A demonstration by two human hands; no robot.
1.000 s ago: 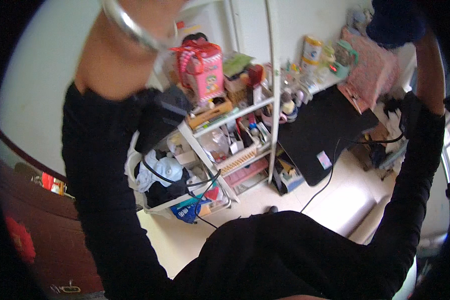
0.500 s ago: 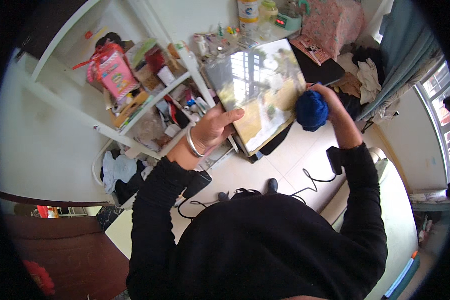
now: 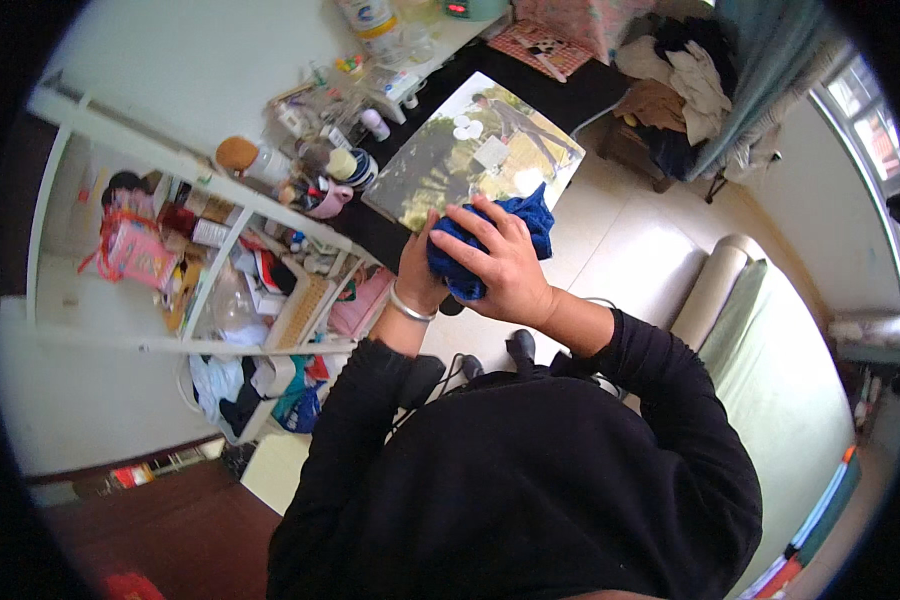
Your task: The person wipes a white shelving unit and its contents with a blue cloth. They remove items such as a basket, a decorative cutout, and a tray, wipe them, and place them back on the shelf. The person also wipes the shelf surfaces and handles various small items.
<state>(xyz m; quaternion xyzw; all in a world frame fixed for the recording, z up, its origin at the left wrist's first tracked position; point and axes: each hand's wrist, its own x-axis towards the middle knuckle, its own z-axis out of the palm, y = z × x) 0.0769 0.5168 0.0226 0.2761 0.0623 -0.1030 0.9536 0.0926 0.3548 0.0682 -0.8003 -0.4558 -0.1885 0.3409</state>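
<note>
Directions were read from the blue cloth point(image 3: 532, 218), with 12 o'clock pointing away from the person. The cloth was bunched between both hands, below the glossy picture panel point(image 3: 500, 135). The right hand point(image 3: 510, 265) was curled over the cloth from above, its fingers slightly parted and gripping the folds. The left hand point(image 3: 420, 275) was set against the cloth at 8 o'clock; most of its fingers were hidden, so whether it was closed could not be told. A silver bangle point(image 3: 411, 308) encircled the left wrist.

The panel lay flat at 12 o'clock, over the black tabletop point(image 3: 378, 230). The cloth overlapped the panel's near edge in this view; contact between them could not be confirmed. A pink cup point(image 3: 332, 202) stood at 10 o'clock, near the panel. A white shelf unit point(image 3: 212, 265) occupied 9 o'clock. Heaped clothing point(image 3: 698, 90) was located between 1 and 2 o'clock, beside a blue-grey curtain point(image 3: 770, 60).
</note>
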